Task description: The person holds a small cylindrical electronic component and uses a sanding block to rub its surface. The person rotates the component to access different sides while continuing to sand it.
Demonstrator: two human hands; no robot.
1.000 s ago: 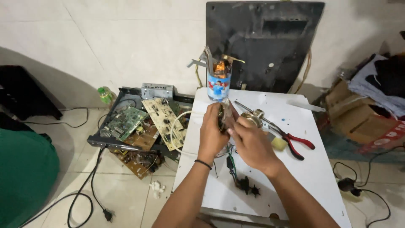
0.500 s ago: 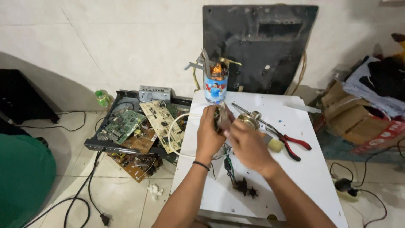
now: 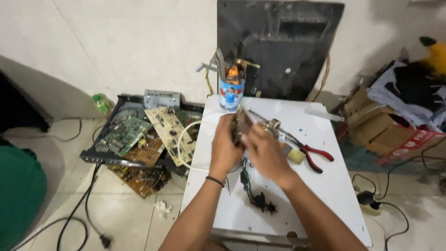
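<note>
Brown, the small blurred part point(image 3: 241, 124) sits gripped between my left hand point(image 3: 226, 144) and right hand point(image 3: 265, 151) above the white tabletop's point(image 3: 325, 186) middle, its dark wires point(image 3: 246, 181) still dangling, so work looks unfinished.

Left hand point(image 3: 226, 151) and right hand point(image 3: 265, 151) gripping a small dark part point(image 3: 241, 124) together, red-handled pliers point(image 3: 312, 155) just right, tool cup point(image 3: 231, 90) beyond

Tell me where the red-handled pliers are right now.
In the head view, the red-handled pliers lie on the white table, on its right side, just right of the right hand and beside a small yellowish block.
</note>
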